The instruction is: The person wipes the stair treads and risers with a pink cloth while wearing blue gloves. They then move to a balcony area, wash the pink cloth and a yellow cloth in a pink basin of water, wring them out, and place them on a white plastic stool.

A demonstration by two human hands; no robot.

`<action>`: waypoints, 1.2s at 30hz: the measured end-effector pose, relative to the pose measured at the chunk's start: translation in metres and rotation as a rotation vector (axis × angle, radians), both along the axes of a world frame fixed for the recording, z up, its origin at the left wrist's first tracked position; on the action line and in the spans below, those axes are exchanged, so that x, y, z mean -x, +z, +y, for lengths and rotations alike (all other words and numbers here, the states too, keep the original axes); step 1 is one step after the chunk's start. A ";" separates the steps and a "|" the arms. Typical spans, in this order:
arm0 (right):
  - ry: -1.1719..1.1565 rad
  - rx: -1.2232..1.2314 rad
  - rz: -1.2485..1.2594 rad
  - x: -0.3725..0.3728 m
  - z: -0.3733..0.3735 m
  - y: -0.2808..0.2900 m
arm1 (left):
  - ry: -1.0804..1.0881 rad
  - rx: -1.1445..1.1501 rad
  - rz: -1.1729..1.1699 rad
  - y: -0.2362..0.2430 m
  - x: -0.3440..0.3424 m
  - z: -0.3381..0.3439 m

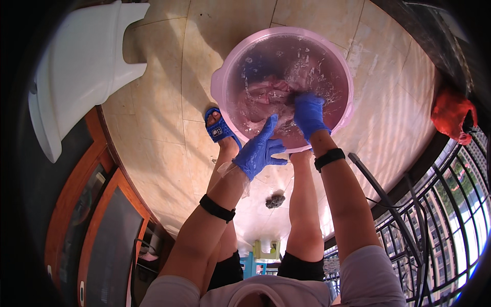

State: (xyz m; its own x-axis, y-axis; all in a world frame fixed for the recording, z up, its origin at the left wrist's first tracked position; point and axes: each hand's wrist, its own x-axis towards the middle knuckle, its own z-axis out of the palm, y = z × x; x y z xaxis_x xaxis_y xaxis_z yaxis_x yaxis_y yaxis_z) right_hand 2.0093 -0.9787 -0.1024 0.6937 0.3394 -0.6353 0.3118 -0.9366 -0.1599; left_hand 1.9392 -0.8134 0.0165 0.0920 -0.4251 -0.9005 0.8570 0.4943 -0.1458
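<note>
Seen from above, over a tiled floor in pale beige. No packages, labels or signs readable anywhere; only a small pale patch on the strap of the blue sandal, lying just left of the left hand.

Left hand in a blue glove, fingers spread and mostly straight, open, hovering over the near rim of the pink basin and holding nothing; whether the fingertips touch the rim cannot be told. Loose clear plastic cuff bunched at the wrist, black band further down the forearm.

Right hand also gloved in blue, reaching down into the basin, fingers curled and pressed onto the wet pinkish cloth; closed on the cloth, as far as the foamy water allows a view. Black wristband just behind that hand.

Basin round, translucent pink, full of soapy water with white flecks, standing on the floor directly ahead of both hands. Cloth submerged in its middle, under and left of the right hand.

Far left of the left hand, a white plastic stool. Far right of the right hand, a red mesh bag beside a dark metal railing. Below the hands, between the knees, a small dark scrubber on the tiles.
</note>
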 end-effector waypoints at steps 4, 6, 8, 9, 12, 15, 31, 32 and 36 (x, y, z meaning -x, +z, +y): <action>0.030 -0.350 -0.072 0.015 0.014 0.110 | 0.355 0.258 -0.006 -0.012 0.000 -0.002; 0.009 -0.483 -0.001 0.022 0.019 0.186 | 0.521 0.297 -0.150 -0.002 -0.009 -0.019; 0.053 -0.558 0.154 0.022 0.020 0.253 | 0.684 0.326 -0.289 0.009 -0.013 -0.032; 0.040 -0.666 0.173 0.024 0.018 0.274 | 0.630 0.269 -0.338 0.013 -0.012 -0.035; -0.023 -0.819 0.270 0.019 0.004 0.320 | 0.592 0.418 -0.184 0.003 -0.002 -0.029; -0.103 -0.939 0.218 -0.001 -0.014 0.334 | 1.423 1.362 0.663 0.005 0.006 -0.024; -1.088 -1.901 1.107 0.002 -0.009 0.157 | 0.704 0.645 -0.323 0.032 0.030 -0.019; -1.309 -1.730 1.067 0.002 -0.012 0.163 | 0.708 0.632 -0.257 0.030 0.030 -0.015; -1.322 -1.436 0.774 -0.005 -0.027 0.177 | 0.658 0.446 -0.015 0.030 0.007 -0.005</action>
State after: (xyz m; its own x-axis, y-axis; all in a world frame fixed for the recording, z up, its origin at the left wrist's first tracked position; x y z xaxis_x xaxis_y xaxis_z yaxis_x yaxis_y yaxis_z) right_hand 2.0140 -1.0057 0.0748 0.6607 0.3814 -0.6466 -0.7496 0.3805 -0.5416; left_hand 1.9325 -0.8180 0.0470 0.4606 -0.5995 -0.6545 0.4127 0.7975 -0.4400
